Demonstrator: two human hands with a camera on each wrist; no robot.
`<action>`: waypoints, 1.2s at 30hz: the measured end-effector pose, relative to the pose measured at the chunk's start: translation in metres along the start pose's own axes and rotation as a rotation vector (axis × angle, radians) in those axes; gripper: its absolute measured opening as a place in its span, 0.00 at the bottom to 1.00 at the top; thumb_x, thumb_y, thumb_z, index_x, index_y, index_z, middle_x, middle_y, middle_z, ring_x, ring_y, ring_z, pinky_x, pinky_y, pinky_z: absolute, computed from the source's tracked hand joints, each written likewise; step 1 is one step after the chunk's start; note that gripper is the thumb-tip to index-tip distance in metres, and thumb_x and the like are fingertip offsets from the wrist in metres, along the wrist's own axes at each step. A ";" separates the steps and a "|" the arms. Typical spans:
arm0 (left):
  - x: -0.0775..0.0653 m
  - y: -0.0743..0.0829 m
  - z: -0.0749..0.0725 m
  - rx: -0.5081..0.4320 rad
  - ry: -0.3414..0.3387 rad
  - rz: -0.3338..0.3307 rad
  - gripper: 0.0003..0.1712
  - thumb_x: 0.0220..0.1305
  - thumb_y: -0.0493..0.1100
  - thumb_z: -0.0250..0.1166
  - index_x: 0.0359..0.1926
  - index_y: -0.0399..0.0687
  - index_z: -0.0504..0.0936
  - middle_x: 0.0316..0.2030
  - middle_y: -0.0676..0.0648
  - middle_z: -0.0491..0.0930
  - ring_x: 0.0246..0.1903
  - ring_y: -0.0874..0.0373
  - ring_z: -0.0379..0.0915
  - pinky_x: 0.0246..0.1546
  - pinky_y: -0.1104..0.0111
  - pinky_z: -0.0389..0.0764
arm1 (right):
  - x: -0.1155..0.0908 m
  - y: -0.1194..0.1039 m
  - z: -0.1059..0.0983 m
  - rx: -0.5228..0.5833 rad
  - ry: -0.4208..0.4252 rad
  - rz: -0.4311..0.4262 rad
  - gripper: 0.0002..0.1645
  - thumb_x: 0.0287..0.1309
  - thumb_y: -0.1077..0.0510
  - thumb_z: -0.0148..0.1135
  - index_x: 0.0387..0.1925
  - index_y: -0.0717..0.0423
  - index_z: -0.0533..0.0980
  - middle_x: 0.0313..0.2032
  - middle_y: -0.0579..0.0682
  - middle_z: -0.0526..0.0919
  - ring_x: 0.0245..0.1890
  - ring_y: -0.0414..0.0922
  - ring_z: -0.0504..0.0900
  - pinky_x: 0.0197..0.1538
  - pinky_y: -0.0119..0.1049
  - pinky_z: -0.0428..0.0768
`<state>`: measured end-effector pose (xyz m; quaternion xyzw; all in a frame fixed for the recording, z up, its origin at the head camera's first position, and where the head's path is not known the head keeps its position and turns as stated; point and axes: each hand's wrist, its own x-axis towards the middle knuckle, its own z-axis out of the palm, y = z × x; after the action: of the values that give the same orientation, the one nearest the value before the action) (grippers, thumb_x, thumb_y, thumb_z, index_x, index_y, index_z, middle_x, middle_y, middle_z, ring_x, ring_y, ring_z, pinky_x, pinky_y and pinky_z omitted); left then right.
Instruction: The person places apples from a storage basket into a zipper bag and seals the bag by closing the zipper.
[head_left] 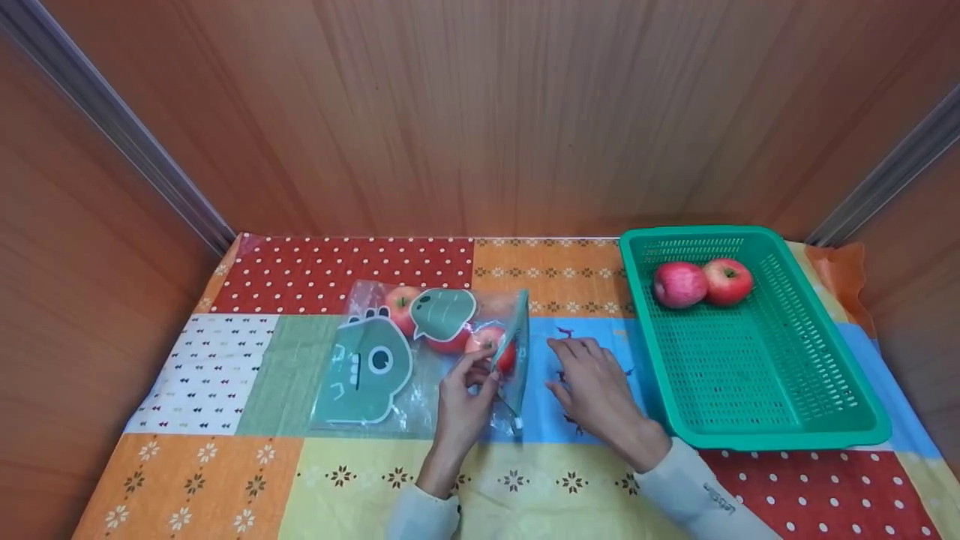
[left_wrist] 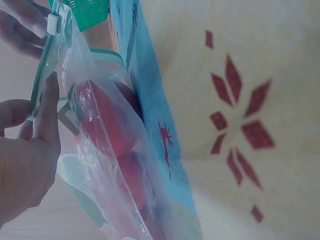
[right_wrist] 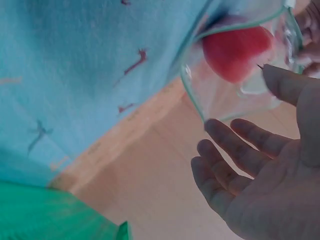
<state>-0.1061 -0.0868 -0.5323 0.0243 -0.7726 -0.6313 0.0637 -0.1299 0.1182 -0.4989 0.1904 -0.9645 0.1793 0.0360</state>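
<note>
A clear zip bag (head_left: 420, 412) with a green cartoon monster print lies on the patchwork cloth, its mouth facing right. Inside it sit several red apples (head_left: 491, 346). My left hand (head_left: 466, 401) pinches the upper edge of the bag's mouth between thumb and fingers, lifting it so the opening gapes. The white zip slider (left_wrist: 52, 24) shows on the green rim in the left wrist view. Just right of the mouth is my right hand (head_left: 596, 390), fingers spread and relaxed, holding nothing. In the right wrist view its fingers (right_wrist: 240, 150) are close to the bag's rim.
A green plastic basket (head_left: 660, 375) stands at the right, close beside the right hand. At its far end lie two apples, a pinkish one (head_left: 680, 285) and a red-yellow one (head_left: 727, 282). Wooden panels (head_left: 525, 112) enclose the back and sides.
</note>
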 end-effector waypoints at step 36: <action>-0.002 -0.001 0.000 0.004 -0.011 0.003 0.19 0.70 0.29 0.65 0.59 0.42 0.84 0.43 0.44 0.83 0.37 0.55 0.80 0.38 0.72 0.84 | -0.021 0.083 -0.099 0.030 0.082 0.095 0.45 0.60 0.57 0.78 0.73 0.65 0.68 0.68 0.67 0.74 0.62 0.67 0.72 0.58 0.70 0.77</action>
<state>-0.1045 -0.0873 -0.5333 0.0199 -0.7743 -0.6296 0.0605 -0.1422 0.2328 -0.4366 0.1372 -0.9674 0.2027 0.0641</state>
